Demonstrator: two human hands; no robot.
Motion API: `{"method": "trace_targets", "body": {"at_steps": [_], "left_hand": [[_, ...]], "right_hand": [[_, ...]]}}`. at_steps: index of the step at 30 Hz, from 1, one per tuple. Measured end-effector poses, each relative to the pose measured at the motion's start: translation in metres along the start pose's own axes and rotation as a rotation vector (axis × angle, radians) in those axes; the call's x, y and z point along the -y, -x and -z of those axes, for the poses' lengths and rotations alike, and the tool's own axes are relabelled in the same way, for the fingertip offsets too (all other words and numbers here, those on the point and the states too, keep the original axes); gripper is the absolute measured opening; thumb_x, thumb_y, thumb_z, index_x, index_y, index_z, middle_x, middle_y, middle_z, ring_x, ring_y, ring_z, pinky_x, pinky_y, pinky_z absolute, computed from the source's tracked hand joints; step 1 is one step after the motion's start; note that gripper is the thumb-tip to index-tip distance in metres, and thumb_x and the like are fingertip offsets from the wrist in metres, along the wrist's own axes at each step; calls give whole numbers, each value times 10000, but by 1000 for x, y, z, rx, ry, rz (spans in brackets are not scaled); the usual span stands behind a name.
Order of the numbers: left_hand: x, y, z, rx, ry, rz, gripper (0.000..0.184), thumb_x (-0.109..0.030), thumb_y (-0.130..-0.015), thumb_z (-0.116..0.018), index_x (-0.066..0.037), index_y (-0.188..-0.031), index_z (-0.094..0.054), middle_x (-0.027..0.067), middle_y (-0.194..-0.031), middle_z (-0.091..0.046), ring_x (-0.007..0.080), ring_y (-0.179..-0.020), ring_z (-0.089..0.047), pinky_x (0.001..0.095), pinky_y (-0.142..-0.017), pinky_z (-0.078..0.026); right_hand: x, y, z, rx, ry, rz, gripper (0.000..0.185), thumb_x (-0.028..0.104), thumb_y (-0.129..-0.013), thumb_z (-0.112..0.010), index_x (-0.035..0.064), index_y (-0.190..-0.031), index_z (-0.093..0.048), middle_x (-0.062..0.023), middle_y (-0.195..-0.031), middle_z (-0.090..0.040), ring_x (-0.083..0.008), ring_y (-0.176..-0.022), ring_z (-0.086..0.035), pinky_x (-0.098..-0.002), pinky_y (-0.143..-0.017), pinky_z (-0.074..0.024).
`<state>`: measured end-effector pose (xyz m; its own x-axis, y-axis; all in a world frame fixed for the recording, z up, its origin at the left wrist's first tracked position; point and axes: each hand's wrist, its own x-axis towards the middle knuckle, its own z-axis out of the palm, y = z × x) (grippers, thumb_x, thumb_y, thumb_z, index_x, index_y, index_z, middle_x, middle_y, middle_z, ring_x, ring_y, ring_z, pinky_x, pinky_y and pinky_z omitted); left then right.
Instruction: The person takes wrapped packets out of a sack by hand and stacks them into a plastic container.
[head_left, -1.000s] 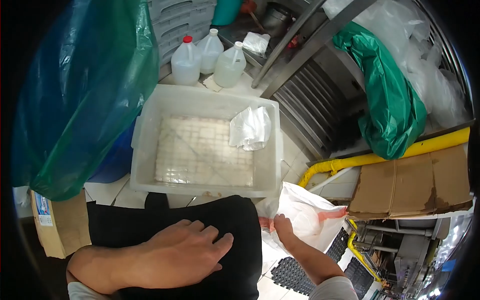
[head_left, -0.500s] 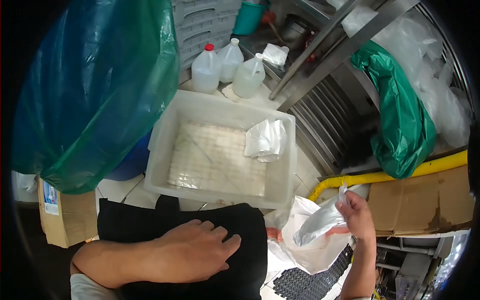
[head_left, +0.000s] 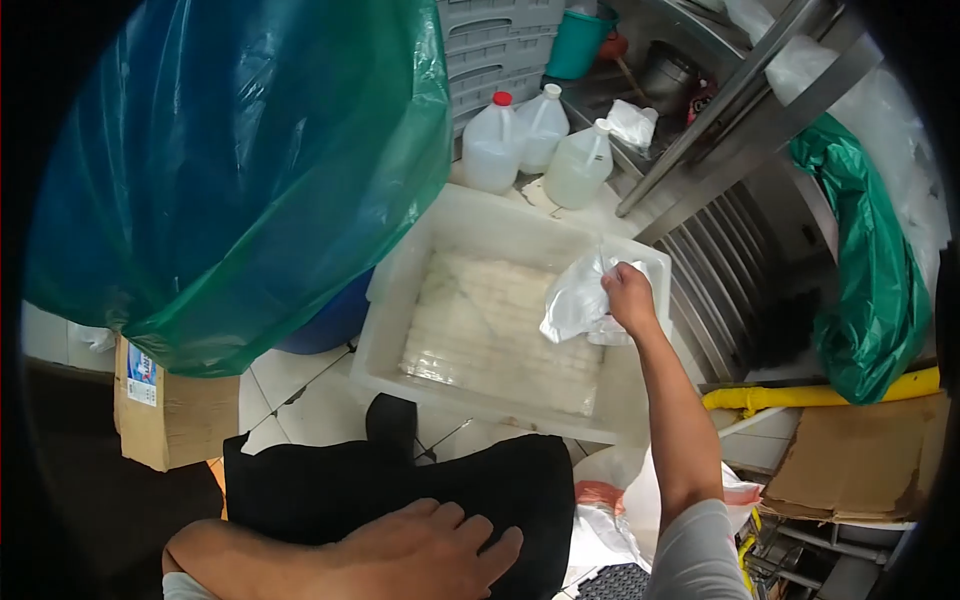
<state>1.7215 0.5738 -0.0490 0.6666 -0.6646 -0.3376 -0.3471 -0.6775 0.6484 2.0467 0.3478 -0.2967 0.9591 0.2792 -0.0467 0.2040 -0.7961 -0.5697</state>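
A thin, silvery-white plastic bag (head_left: pixel 575 300) is pinched at one end by my right hand (head_left: pixel 629 294), over the right part of a large translucent white plastic tub (head_left: pixel 395 315). Just beneath it, more silvery plastic (head_left: pixel 610 332) shows in the tub, partly hidden by the bag and hand. My left hand (head_left: pixel 440 548) lies palm down on the black cloth (head_left: pixel 490 470) over my lap, holding nothing, with fingers a little apart. Below my right forearm stands a white sack with a red band (head_left: pixel 601 495), partly covered by the arm.
Several plastic jugs (head_left: pixel 580 170) stand behind the tub. A big green bag (head_left: pixel 240 180) over a blue barrel fills the left. To the right are a steel rack (head_left: pixel 715 250), a green plastic bag (head_left: pixel 870 290), a yellow pipe (head_left: pixel 800 393) and cardboard (head_left: pixel 850 460). A box (head_left: pixel 180 410) sits left.
My right hand has carried the bag from above the white sack, forward and left, to over the tub. The view has shifted; my left hand still rests on the black cloth.
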Motion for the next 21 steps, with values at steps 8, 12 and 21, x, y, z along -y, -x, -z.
{"method": "trace_targets", "body": {"at_steps": [8,12,21], "left_hand": [[0,12,1,-41,83,101,508,-268,-829,-662,-16,-1251,-534,133,-997,-585,284,-948,-571,370,-841,-450],[-2,8,1,-52,71,85,513,-263,-832,-661,-2,-1255,-532,141,-1025,-587,289,-971,-570,368,-849,-449],[0,-22,14,39,11,-33,507,-298,-846,-676,1,-1235,-551,144,-1013,-622,311,-917,-619,390,-823,-508]], "right_hand": [[-32,-16,-63,-152,202,-316,138,164,-885,-564,44,-942,-604,-219,-961,-664,-402,-954,-629,-482,-805,-490],[-56,-21,-53,-41,304,-277,168,182,-877,-565,38,-929,-633,-213,-1009,-668,-384,-976,-635,-473,-820,-494],[-59,151,134,589,-207,-396,141,82,-801,-583,-6,-834,-688,-98,-663,-647,-164,-545,-616,-287,-497,-493]]}}
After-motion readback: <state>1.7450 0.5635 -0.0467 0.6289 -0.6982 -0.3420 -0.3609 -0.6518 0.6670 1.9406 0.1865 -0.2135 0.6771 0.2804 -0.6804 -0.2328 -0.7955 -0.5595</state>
